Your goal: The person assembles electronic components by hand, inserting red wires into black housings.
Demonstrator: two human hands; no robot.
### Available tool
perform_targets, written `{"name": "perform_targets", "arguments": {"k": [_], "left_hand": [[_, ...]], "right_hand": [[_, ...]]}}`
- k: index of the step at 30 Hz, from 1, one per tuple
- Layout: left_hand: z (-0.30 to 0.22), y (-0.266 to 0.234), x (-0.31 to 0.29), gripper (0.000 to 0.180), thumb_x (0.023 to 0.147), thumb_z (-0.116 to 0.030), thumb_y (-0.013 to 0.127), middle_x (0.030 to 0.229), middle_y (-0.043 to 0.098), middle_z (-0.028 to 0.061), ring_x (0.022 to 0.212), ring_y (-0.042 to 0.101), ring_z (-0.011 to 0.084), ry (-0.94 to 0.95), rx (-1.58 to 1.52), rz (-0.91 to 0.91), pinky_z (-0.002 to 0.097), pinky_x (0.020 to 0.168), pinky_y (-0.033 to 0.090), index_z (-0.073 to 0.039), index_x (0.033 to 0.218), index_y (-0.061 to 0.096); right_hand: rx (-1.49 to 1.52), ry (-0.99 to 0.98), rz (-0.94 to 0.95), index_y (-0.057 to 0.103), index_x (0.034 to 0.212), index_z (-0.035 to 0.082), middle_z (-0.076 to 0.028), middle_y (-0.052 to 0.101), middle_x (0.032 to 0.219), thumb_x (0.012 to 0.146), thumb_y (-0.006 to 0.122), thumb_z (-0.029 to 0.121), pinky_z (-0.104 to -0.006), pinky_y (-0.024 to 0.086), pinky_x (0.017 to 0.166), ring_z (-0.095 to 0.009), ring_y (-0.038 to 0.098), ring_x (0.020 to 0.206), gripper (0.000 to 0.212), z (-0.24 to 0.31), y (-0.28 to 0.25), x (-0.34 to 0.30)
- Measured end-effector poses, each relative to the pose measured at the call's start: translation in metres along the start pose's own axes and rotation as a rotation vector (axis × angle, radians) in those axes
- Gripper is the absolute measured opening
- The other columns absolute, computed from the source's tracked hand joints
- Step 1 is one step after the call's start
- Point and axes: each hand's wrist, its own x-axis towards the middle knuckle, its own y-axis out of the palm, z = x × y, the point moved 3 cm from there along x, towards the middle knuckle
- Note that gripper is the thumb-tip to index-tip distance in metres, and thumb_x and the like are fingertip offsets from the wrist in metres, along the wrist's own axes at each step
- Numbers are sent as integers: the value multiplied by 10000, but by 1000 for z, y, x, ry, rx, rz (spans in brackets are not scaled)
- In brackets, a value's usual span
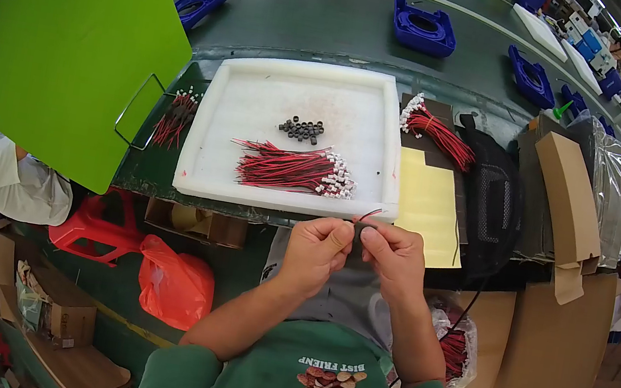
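Observation:
In front of my chest, just off the near edge of the white foam tray [288,205], my two hands meet. My left hand [318,250] pinches a small black cylindrical piece [359,232] between thumb and finger. My right hand [396,258] pinches the same piece from the other side, its fingers closed. A short red and black wire [371,213] sticks up from between the fingertips; its rest is hidden. Inside the tray lies a bundle of red and black wires [282,167] with white connectors toward the right. Several small black cylinders [301,129] are heaped behind them.
Left of the tray are more wires [173,119] and a large green panel [81,52]. To the right lie a tied wire bundle [441,136], yellow sheets [430,205], a black mesh item [492,198] and cardboard [570,195]. Blue housings [424,29] sit on the conveyor beyond.

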Motion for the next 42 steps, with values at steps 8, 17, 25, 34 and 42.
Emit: {"name": "perform_targets", "arguments": {"k": [8,17,25,34,42], "left_hand": [[-6,-8,-2,174,802,-182,611,606,502,-11,445,363,16,-12,13,-43,152,389,264,-34,795,521],[-8,-9,-2,166,874,-220,492,598,411,-27,414,277,25,-48,-103,77,172,383,212,-56,849,484],[-12,-7,-6,160,871,-216,500,587,390,-27,422,277,22,-187,-222,35,170,389,202,-68,812,490],[-12,-10,-9,105,801,-128,605,682,505,-26,477,325,2,-74,71,45,157,401,237,-57,849,544],[-25,-6,-15,137,799,-97,604,721,567,7,620,482,33,492,834,-78,166,539,399,19,853,554]], "right_hand": [[-169,-172,25,588,1029,-6,1,572,744,838,547,150,-177,390,523,-41,456,604,250,2,11,-2],[-251,-193,216,410,1231,4,-6,525,629,866,486,244,-166,349,487,-37,441,550,443,3,15,-6],[-18,-48,311,437,1213,21,-2,518,579,873,442,328,-161,278,429,-23,363,470,459,4,6,-2],[-2,-56,121,647,883,7,2,573,645,790,599,103,-166,315,429,-33,420,487,143,-3,7,9],[72,-70,85,650,883,10,14,578,649,781,615,106,-159,323,446,-23,424,515,144,-9,8,14]]}}
